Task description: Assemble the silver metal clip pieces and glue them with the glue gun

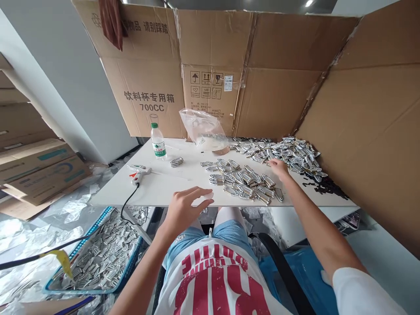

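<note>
My left hand (188, 209) is just above the table's front edge, left of the nearer group of silver metal pieces. Its thumb and fingers are apart, and a small whitish patch (208, 196) shows by the fingertips, too unclear to name. My right hand (278, 168) reaches to the front of the large heap of silver buckle-like pieces (295, 153). Its fingers are bent together at the heap's edge; whatever they pinch is hidden. Between my hands lies a looser spread of similar metal pieces (244, 181), some of them stacked.
On the white table (170, 188) are a glue gun (140, 174), a water bottle (158, 142), a small stack of metal pieces (176, 162), a clear plastic bag (205, 127) and black bits (328, 187). Cardboard walls (213, 43) enclose it. A blue basket (131, 267) of metal pieces stands lower left.
</note>
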Tool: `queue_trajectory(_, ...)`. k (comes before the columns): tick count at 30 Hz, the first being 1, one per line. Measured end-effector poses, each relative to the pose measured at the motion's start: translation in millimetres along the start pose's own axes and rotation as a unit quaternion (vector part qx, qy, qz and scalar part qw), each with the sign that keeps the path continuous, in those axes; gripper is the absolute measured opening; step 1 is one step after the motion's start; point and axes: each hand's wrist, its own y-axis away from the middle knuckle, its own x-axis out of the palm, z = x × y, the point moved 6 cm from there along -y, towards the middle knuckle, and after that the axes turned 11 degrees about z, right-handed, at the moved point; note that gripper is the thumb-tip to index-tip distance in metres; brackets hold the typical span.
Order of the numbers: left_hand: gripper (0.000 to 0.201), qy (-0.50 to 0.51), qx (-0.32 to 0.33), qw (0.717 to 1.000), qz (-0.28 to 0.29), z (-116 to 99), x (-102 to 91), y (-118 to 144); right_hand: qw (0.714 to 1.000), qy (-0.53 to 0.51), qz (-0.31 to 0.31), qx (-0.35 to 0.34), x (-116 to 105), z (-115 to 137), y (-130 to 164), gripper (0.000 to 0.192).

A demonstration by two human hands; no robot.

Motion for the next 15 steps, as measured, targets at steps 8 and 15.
queue_trajectory(8,0.015,0.026,-0.020,0.999,0.009,8.5,5.9,2.3,0.965,0.247,0.068,-0.049,40.8,-4.6,-75.1,0.043)
queue_trajectory(15,0.016,0.097,-0.070,0.992,0.047,18.6,17.5,3.0,0.904,0.411,0.068,-0.091,67.8,3.6,-100.8,0.047)
